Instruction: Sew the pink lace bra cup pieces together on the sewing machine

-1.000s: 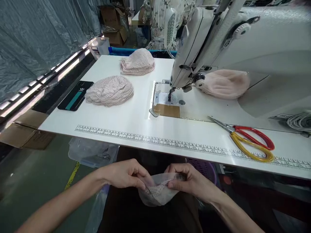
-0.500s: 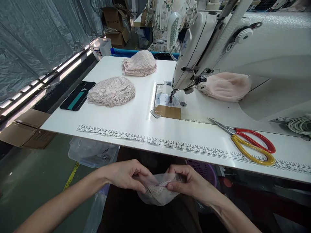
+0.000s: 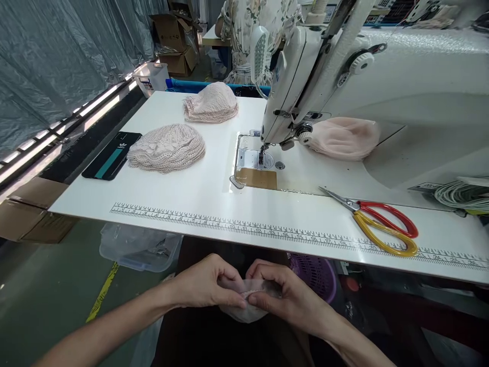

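Note:
Below the table's front edge, my left hand [image 3: 204,284] and my right hand [image 3: 280,295] pinch a small pale pink lace fabric piece [image 3: 244,312] between them, fingertips almost touching. Most of the piece is bunched under my fingers. On the white table [image 3: 214,188] lie two stacks of similar lace pieces, one near the left [image 3: 166,148] and one farther back [image 3: 212,103]. The white sewing machine [image 3: 344,76] stands at the right, with its needle [image 3: 262,153] over the metal plate.
Red and yellow handled scissors [image 3: 376,224] lie at the right front by the printed ruler [image 3: 267,232]. A black phone [image 3: 110,155] rests at the left edge. Pink fabric [image 3: 342,137] sits behind the machine head. A purple basket [image 3: 315,270] and a plastic bin [image 3: 139,250] stand under the table. A person in a floral garment [image 3: 254,30] is at the back.
My hands have drawn closer together, folding the lace piece so less of it shows. The view has shifted slightly to the right and down.

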{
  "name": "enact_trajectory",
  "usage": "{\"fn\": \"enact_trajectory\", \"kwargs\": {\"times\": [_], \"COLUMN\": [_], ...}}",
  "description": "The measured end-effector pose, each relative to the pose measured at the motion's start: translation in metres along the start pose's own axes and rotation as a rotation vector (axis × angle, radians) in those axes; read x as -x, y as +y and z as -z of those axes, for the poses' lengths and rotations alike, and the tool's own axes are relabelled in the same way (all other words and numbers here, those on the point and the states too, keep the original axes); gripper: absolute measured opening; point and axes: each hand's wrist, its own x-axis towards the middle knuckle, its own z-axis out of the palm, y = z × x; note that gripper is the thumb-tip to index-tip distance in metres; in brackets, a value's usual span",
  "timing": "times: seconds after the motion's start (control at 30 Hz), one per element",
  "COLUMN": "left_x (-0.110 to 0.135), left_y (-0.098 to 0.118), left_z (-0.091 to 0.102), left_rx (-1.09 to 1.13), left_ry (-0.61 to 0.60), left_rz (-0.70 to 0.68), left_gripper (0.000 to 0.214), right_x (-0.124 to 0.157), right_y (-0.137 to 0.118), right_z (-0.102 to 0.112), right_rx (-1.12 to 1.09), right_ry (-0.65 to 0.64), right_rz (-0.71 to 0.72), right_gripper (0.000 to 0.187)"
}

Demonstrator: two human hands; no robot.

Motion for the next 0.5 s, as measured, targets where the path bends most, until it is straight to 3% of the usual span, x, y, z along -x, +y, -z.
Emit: {"fn": "enact_trajectory", "kwargs": {"times": [0.1,0.27,0.5], "left_x": [0.003,0.007,0.012], "left_y": [0.002,-0.001,-0.006], "left_z": [-0.001,0.006,0.013], "left_rx": [-0.027,-0.016,-0.038], "left_ry": [0.01,0.024,-0.03], "left_rz": [-0.004,0.041,0.046], "left_gripper": [0.009,0.009,0.013], "right_x": [0.003,0.011,0.009], "right_y": [0.003,0.011,0.011], "right_z": [0.001,0.01,0.01], "right_rx": [-0.053,-0.149,-0.163], "right_ry": [-0.037,-0.101,-0.092], "right_rz": [-0.019,-0.174,-0.163], "right_gripper": [0.015,0.02,0.02]}}
